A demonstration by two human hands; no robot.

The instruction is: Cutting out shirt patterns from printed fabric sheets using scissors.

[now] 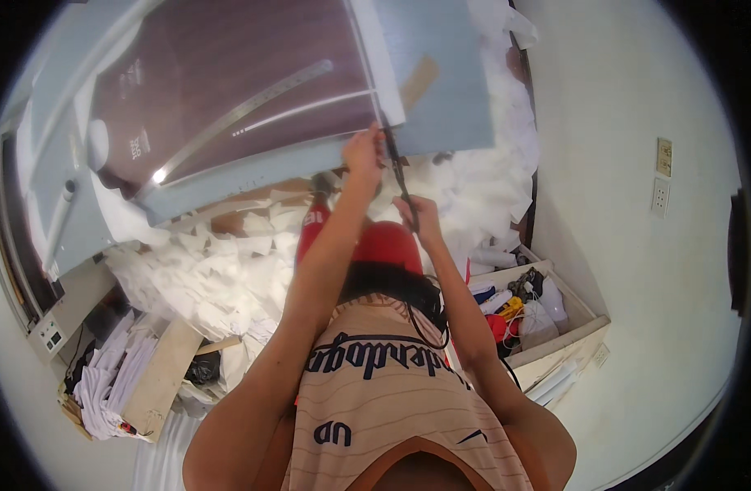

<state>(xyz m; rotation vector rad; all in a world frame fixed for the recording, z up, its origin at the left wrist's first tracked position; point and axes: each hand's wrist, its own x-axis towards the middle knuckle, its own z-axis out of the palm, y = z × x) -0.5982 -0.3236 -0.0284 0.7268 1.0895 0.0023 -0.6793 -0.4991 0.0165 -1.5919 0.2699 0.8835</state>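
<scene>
A large dark brown printed sheet (228,61) with white lettering lies on the light blue-grey tabletop (453,98). Along its right side runs a white margin (381,61). My left hand (365,154) is closed at the sheet's near right corner, its fingertips pinching the upper end of a narrow dark strip (398,168). The strip slants down off the table edge to my right hand (423,219), which is closed around its lower end. Whether the strip is cut from the sheet or is a separate band, I cannot tell. A long metal ruler (244,114) rests diagonally across the sheet.
Many white paper scraps (220,282) cover the floor below the table. A white roll (62,213) lies on the table's left. At right stands a wooden crate (568,331) of mixed items; at left, another box (162,372) beside white material. A wall (613,164) borders the right.
</scene>
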